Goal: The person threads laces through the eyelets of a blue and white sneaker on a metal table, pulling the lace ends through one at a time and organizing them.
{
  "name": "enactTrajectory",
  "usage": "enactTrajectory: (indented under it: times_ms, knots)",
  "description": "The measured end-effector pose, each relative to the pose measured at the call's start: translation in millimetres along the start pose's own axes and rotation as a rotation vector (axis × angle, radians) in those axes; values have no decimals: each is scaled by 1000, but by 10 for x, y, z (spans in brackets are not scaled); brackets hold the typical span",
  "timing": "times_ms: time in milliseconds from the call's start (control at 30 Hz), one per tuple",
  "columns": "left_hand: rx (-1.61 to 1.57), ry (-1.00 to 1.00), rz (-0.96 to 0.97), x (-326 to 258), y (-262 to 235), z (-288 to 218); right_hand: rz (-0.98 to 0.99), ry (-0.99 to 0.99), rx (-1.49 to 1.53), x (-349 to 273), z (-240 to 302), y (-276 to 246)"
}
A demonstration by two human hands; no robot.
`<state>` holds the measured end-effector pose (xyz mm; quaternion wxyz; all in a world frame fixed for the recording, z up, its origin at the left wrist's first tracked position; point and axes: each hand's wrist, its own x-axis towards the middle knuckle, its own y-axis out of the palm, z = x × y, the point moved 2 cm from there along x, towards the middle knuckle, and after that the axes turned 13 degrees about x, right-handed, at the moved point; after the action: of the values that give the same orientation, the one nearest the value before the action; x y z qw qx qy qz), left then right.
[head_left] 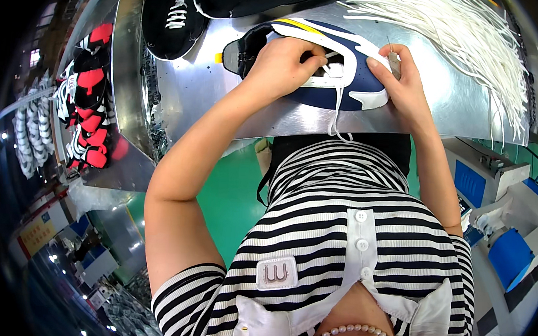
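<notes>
A navy, white and yellow sneaker (310,98) lies on its side-to-side length across the metal tabletop, its toe toward my right. My left hand (287,64) reaches over the shoe's opening, thumb and forefinger pinched at the eyelets; other fingertips are hidden. A white shoelace (338,104) runs from beside those fingertips over the near side and loops at the table edge. At the toe, my right hand (406,84) is closed around an awl-like tool (394,66) with a taped-looking grey-brown handle and thin metal needle pointing up. Its thumb rests against the toe.
Black shoes (175,17) stand at the far left of the metal table (199,96). A large bundle of white laces (443,31) spreads over the far right and hangs past the edge. Red, black and white shoe pieces (88,107) are stacked at left; machines with blue panels (510,260) stand at right.
</notes>
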<state>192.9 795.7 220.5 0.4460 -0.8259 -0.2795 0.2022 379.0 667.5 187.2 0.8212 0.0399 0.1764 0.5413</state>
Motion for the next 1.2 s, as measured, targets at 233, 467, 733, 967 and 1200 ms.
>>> enactTrajectory:
  times_ms: [233,467,733,967,1200]
  knots:
    - [555,302,-564,-342,-556,12,8,-201,-134,-58,172,-171]
    - [1093,-443,-611,-1683,-1763,1902,-47,-123,-32,-95,265,-605]
    - [-181,612,-43,-369,-702,-988,-222,-335,-868,8,296,-549]
    - [112,296,-427,104,-370,-719,-49,-399,-232,-178,477,-539]
    - [4,274,-439,230,-77,-823,51,-78,191,-67,339,-93]
